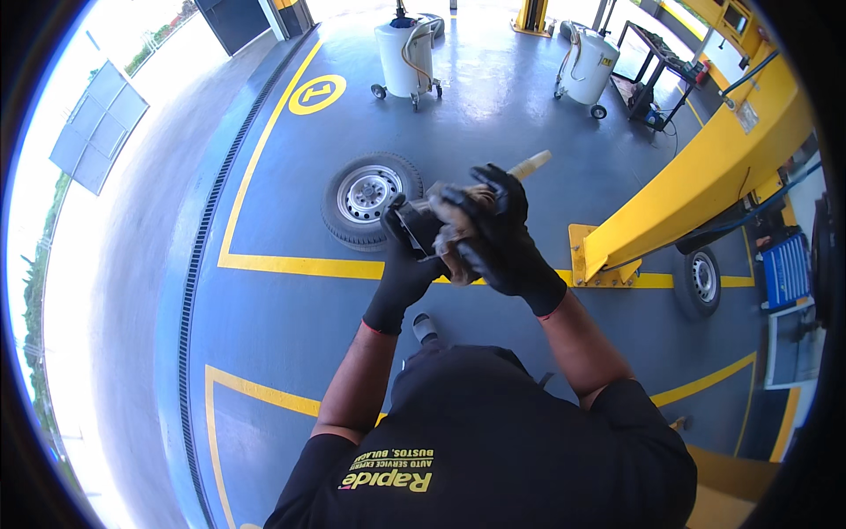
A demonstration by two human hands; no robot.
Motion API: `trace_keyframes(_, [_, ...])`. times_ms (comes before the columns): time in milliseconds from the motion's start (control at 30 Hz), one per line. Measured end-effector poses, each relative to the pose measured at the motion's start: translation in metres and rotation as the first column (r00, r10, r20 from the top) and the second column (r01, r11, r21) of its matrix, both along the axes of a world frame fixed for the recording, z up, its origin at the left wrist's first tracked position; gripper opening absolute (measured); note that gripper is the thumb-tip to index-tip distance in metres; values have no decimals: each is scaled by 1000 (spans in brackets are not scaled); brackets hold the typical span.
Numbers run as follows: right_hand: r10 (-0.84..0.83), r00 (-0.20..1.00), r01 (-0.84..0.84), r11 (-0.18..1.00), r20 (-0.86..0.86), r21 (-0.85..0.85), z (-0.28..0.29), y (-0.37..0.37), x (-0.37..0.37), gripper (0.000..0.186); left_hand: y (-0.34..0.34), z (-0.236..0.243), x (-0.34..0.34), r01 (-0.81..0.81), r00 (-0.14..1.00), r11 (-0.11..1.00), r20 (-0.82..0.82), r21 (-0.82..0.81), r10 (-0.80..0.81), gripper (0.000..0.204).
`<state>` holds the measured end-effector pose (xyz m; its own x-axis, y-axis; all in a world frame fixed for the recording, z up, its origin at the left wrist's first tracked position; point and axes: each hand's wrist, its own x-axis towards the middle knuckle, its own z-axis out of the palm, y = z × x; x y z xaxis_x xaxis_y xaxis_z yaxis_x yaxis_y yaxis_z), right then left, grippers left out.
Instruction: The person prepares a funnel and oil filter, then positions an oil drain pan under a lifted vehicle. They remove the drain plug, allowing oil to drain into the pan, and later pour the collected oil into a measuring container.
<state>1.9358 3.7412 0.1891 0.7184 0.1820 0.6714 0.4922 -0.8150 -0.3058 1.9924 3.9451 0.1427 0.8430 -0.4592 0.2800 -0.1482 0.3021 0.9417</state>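
Both my hands wear black gloves and are raised in front of me above the floor. In my left hand (407, 264) is a dark, blocky part (419, 224) with a thin, light edge; its exact kind is not clear. My right hand (513, 251) is closed around a crumpled, stained brown-grey rag (453, 242), which lies against the dark part. Beyond the right fingers a pale, stick-like piece (532, 165) juts out, like a brush handle; its other end is hidden by the glove and rag.
A wheel (368, 196) lies flat on the floor ahead. To the right stands a yellow lift post (705, 181), with another wheel (699, 280) beside its base. Two wheeled white tanks (405, 60) (589, 69) and a black tool cart (656, 75) stand farther back.
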Motion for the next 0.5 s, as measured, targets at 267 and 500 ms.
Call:
trace_keyframes(267, [140,990,-140,989,-10,45,40,-8,130,45,-16,23,142,210,952,977,-224,-17,-209,107])
trace_keyframes(500, [103,988,-125,970,-115,-210,29,-62,229,51,-56,-7,242,167,979,984,-125,63,-158,103])
